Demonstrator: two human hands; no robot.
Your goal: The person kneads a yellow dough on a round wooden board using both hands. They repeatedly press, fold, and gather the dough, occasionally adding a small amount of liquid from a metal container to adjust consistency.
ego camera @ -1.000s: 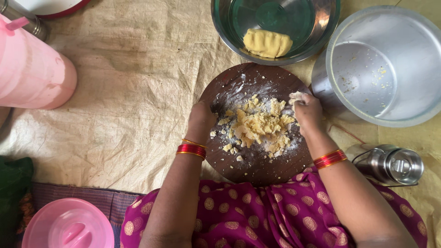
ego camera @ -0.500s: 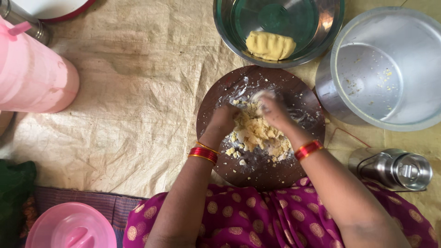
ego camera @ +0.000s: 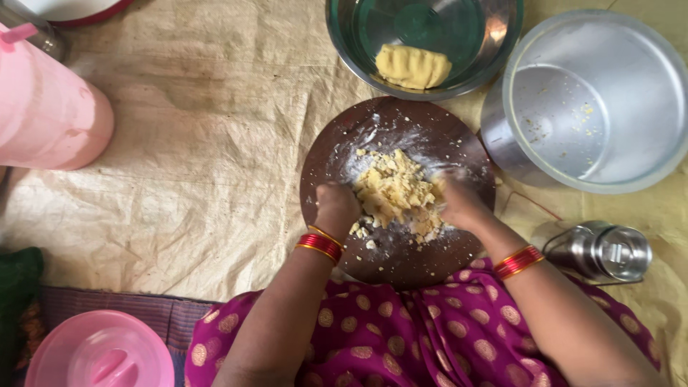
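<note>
Both hands had closed in from the board's edges: the left hand and right hand pressed against either side of the crumbly yellow dough, fingers curled on it, heaped mid-way on the round floured board, gathering loose crumbs together.

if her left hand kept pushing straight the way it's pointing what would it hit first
Probably the crumbly yellow dough on the round dark board: the left hand already presses its near edge, pointing up and inward.

A loose, crumbly heap of pale yellow dough lies on a round, flour-dusted dark wooden board, pressed between both sets of fingers.
</note>
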